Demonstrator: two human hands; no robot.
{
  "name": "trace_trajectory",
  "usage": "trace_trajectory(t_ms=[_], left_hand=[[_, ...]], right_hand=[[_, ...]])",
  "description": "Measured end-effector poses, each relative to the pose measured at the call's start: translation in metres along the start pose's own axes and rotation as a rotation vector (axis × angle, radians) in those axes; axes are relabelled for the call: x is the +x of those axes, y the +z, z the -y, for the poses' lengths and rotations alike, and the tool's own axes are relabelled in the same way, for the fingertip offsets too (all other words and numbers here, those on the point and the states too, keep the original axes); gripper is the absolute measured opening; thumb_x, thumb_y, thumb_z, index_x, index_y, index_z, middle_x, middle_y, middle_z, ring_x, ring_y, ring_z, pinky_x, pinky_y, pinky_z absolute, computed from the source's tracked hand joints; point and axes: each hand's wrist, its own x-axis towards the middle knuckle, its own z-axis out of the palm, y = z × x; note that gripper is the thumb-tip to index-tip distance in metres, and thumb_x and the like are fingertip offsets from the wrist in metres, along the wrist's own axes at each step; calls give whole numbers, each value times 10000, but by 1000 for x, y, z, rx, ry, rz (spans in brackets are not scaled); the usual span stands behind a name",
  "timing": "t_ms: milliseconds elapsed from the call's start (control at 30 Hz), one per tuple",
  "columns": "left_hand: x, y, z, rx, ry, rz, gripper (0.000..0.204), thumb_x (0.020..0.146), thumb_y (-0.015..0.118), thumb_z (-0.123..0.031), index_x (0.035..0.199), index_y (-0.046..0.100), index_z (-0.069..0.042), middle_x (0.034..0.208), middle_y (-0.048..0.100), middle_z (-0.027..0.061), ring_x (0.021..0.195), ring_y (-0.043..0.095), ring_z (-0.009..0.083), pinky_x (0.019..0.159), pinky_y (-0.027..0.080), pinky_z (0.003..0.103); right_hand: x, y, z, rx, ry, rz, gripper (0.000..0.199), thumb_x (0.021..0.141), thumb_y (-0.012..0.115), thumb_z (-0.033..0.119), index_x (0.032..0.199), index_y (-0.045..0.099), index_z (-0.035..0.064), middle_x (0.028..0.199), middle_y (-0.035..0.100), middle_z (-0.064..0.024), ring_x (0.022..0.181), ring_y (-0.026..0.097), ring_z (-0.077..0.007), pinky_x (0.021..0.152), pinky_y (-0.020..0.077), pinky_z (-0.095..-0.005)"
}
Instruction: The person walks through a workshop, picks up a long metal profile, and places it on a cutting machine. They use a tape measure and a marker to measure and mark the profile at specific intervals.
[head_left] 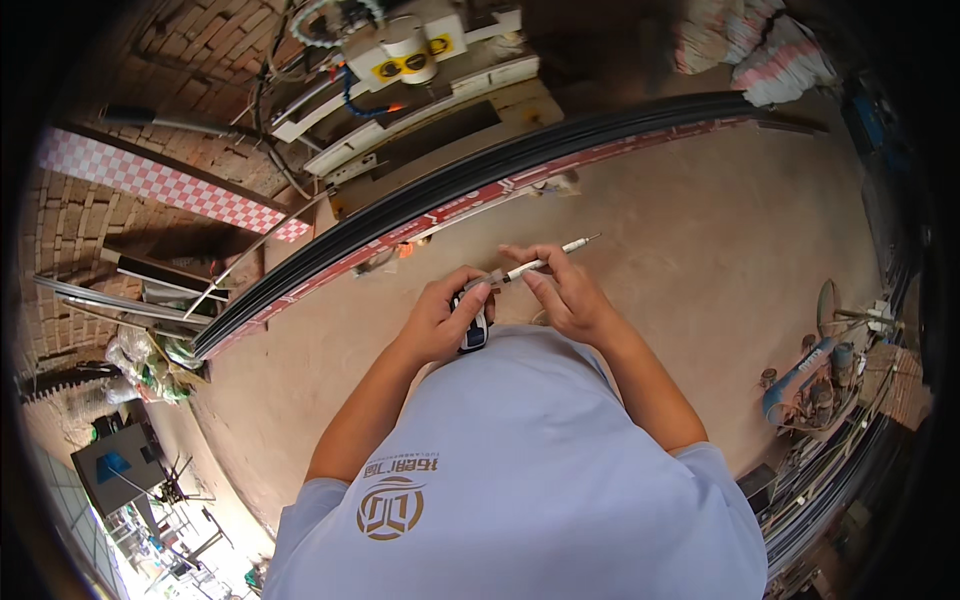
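My left hand (450, 312) is closed around a tape measure (474, 330) with a dark blue and white case, held close in front of my shirt. Its thumb and forefinger also meet at a small pale piece (493, 279), too small to make out for certain, at the near end of a white pen (524, 269). That slim pen sits between the fingers of my right hand (572, 295), its thin dark tip pointing up and to the right. The two hands nearly touch, and parts of the tape measure are hidden by my left fingers.
Beyond my hands, long black profiles (440, 190) with red and white film span the view. Behind them stands a machine (405, 62) with a white head. Tools and a blue cylinder-shaped item (797, 382) lie at right; sacks (780, 65) sit at far right.
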Motion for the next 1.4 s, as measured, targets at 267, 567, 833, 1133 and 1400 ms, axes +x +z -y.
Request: trace_trajectory(t_ms=[267, 567, 833, 1133, 1400], left_hand=[[39, 65, -21, 21, 21, 223, 255, 1025, 524, -250, 1028, 603, -8, 774, 640, 35, 728, 578, 102, 672, 466, 268], [85, 111, -30, 82, 1, 481, 256, 1022, 530, -254, 992, 608, -12, 762, 633, 28, 672, 547, 94, 628, 441, 262], [132, 121, -30, 120, 43, 644, 313, 1037, 498, -311, 1034, 608, -18, 785, 641, 4, 674, 507, 75, 604, 413, 252], [213, 84, -11, 17, 76, 561, 689, 761, 867, -313, 1265, 481, -44, 961, 615, 51, 865, 560, 115, 764, 460, 270], [269, 37, -16, 177, -10, 673, 1177, 500, 993, -374, 1377, 303, -1, 1265, 570, 241, 1252, 549, 322, 1075, 425, 412]], right_hand=[[-65, -54, -7, 148, -36, -265, 152, 1025, 494, 77, 1162, 490, 10, 1291, 641, -157, 846, 601, -108, 772, 503, -273], [-118, -79, -14, 196, 33, -444, 140, 1014, 514, 54, 1136, 502, -12, 1199, 669, -201, 1094, 646, -205, 951, 514, -337], [-112, -93, -12, 227, 121, -584, 127, 1016, 521, 66, 1116, 505, -11, 1156, 689, -197, 1041, 652, -160, 900, 521, -297], [-14, -122, -35, 443, 216, -740, 224, 945, 631, 45, 1072, 448, 24, 1097, 674, -144, 1053, 632, -171, 910, 513, -312], [58, -133, -51, 344, 281, -339, 375, 815, 757, 25, 1020, 446, 74, 1035, 638, -84, 947, 606, -151, 840, 514, -310]])
